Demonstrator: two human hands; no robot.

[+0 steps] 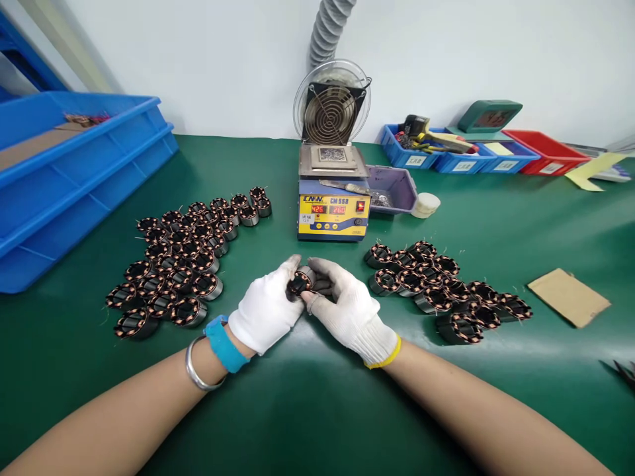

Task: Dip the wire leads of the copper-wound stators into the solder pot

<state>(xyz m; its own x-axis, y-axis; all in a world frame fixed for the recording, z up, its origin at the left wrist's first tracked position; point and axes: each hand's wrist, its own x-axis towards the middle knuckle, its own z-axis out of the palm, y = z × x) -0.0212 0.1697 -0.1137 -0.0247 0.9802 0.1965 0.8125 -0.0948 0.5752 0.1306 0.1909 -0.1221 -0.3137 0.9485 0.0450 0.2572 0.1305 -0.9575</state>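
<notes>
bimanual grip on a dark, ring-shaped core with copper windings [299, 283], positioned over the green tabletop [297, 410]. the left hand [266, 311], in a white glove, is closed on the core from 9 o'clock; the right hand [347, 307], in a knit glove with a yellow cuff, is closed on its other side. sound handling would press the outer wall lightly and spare the windings. fingers hide much of the core, so its wire ends cannot be judged.

surroundings, by clock face from the core: at 12 to 1, a yellow-and-blue box-shaped unit with a metal top [337, 231], its red readouts lit; the top may be hot and is best kept off the gloves. a flat metal strip [342, 188] lies along its front edge. similar cores stand crowded at 9 to 10 [191, 250] and at 3 [433, 299]; fine wire ends there could snag a sleeveless forearm or glove. at 1 to 2, a purple plastic bin [407, 193] adjoins the unit.
</notes>
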